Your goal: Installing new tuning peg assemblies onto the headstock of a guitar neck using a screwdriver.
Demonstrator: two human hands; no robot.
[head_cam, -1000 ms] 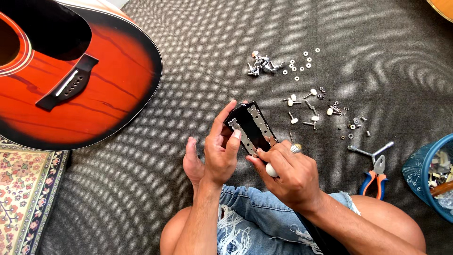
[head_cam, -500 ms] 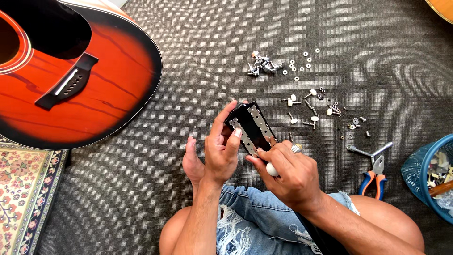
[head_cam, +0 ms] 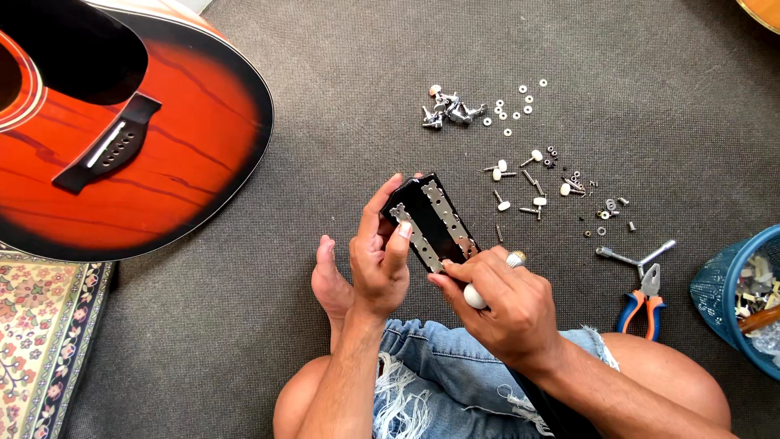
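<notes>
With your left hand (head_cam: 380, 260) clamped around the black guitar headstock (head_cam: 431, 223), hold it steady while your right hand (head_cam: 508, 305), pinching a white-knobbed tuning peg (head_cam: 475, 296), seats it squarely.

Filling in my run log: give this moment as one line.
left hand: grips black guitar headstock | right hand: on headstock's lower end | floor: loose tuning pegs, pliers

Guitar body (head_cam: 122, 138): cut off at top and left edges. Blue basket (head_cam: 727, 297): cut by right edge, contents indistinct. Headstock (head_cam: 431, 219): lower end hidden behind right hand (head_cam: 504, 305). Scattered small hardware (head_cam: 569, 187): too small to identify.
</notes>
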